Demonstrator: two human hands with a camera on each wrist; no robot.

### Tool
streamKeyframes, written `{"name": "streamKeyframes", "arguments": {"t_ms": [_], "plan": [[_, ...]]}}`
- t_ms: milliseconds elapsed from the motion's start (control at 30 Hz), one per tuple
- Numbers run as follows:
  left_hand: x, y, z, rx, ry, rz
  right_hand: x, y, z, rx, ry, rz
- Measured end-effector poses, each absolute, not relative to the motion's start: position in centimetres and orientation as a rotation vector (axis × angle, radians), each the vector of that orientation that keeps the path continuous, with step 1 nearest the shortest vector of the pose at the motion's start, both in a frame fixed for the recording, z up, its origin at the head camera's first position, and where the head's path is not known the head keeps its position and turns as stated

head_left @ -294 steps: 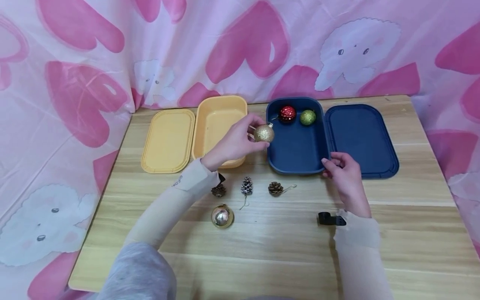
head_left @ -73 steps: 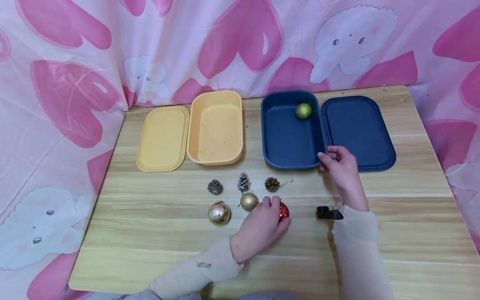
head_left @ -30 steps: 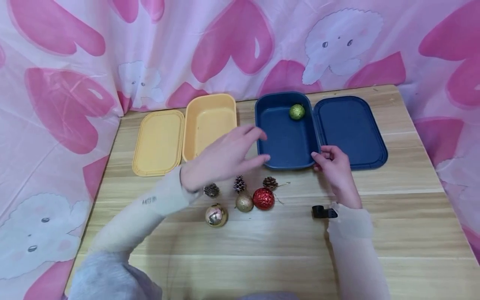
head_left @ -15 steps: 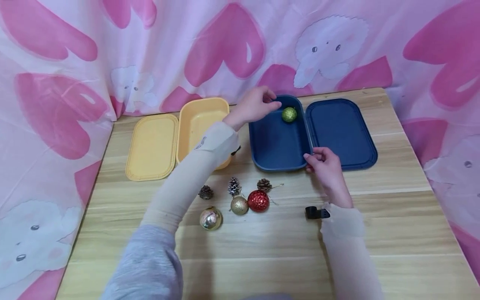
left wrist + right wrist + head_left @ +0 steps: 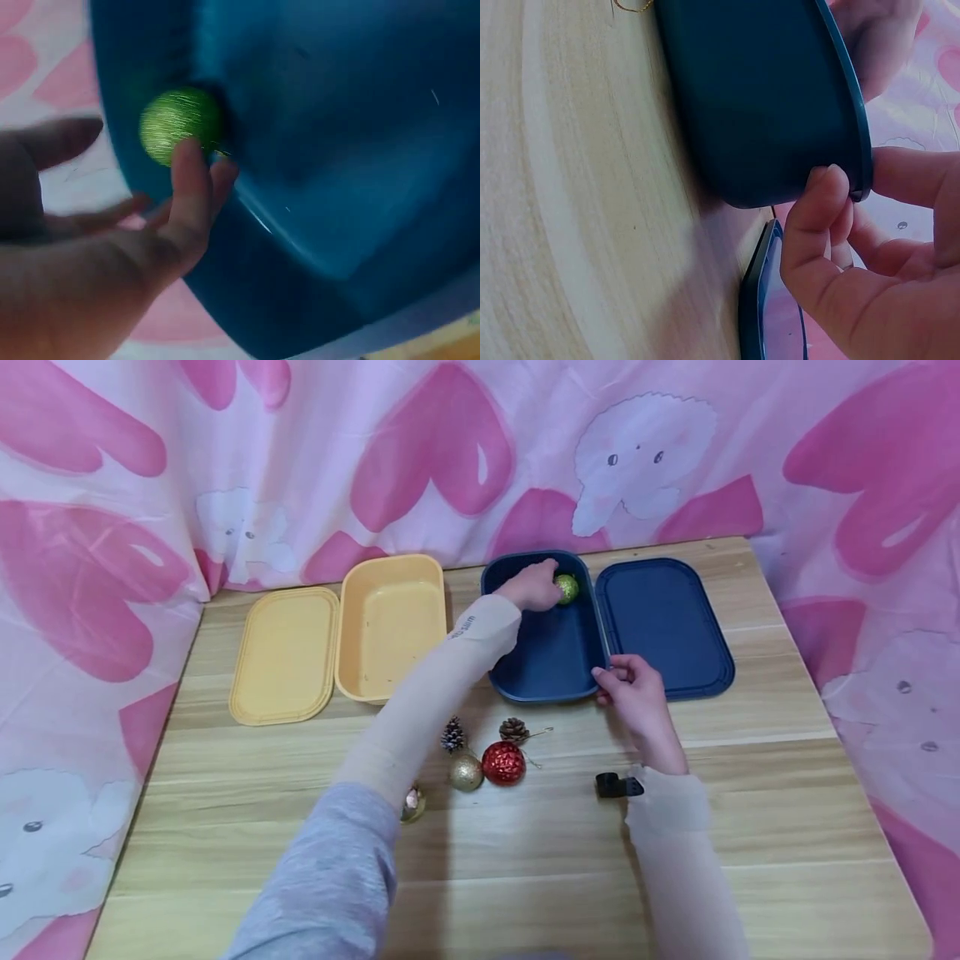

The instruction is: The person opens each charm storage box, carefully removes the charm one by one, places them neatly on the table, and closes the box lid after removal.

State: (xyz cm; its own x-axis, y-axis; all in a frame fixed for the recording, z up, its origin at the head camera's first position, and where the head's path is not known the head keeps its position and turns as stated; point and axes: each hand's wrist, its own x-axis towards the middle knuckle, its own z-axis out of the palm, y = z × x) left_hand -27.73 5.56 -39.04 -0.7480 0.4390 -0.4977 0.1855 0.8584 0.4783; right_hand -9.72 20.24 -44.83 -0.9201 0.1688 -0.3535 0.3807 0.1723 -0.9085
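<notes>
My left hand (image 5: 531, 586) reaches into the navy box (image 5: 543, 664), right beside a glittery green ball ornament (image 5: 567, 589). In the left wrist view, its fingers are spread, one fingertip overlaps the green ball ornament (image 5: 169, 124), and the thumb stands apart from it. My right hand (image 5: 636, 697) pinches the box's near right corner; the right wrist view has thumb and fingers on either side of the rim (image 5: 860, 127). In front of the box lie a red ball ornament (image 5: 504, 763), a gold glitter ball (image 5: 466, 773) and a shiny gold ball (image 5: 412, 805), partly behind my left arm.
Two pinecones, one frosted (image 5: 453, 735) and one brown (image 5: 513, 730), lie near the ornaments. A yellow box (image 5: 390, 635) and yellow lid (image 5: 285, 656) stand left; a navy lid (image 5: 663, 627) lies right of the navy box. A pink curtain (image 5: 427, 452) hangs behind the table.
The gold glitter ball and the red ball went from the left hand to the table. The left hand then moved back into the navy box, to the green ball. The right hand stays at the corner.
</notes>
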Motion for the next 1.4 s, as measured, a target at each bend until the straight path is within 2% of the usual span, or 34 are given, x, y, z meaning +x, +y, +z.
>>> {"name": "streamKeyframes", "arguments": {"t_ms": [200,533,800,1133,1400], "plan": [[-27.9,6.8,-39.9,0.563,2.418,0.443,-9.6,20.3,-45.0,0.561,2.258,-1.855],[-26.8,7.5,-40.4,0.401,2.340,0.606,-9.5,20.3,-44.9,0.553,2.259,-1.845],[-25.0,7.4,-40.1,0.456,2.218,0.515,-9.8,20.4,-44.9,0.541,2.299,-1.820],[-23.5,5.9,-39.4,0.653,2.285,0.497,-10.1,20.3,-45.0,0.552,2.286,-1.818],[-21.0,3.7,-37.5,0.787,2.328,0.693,-9.9,20.6,-44.8,0.544,2.297,-1.813]]}}
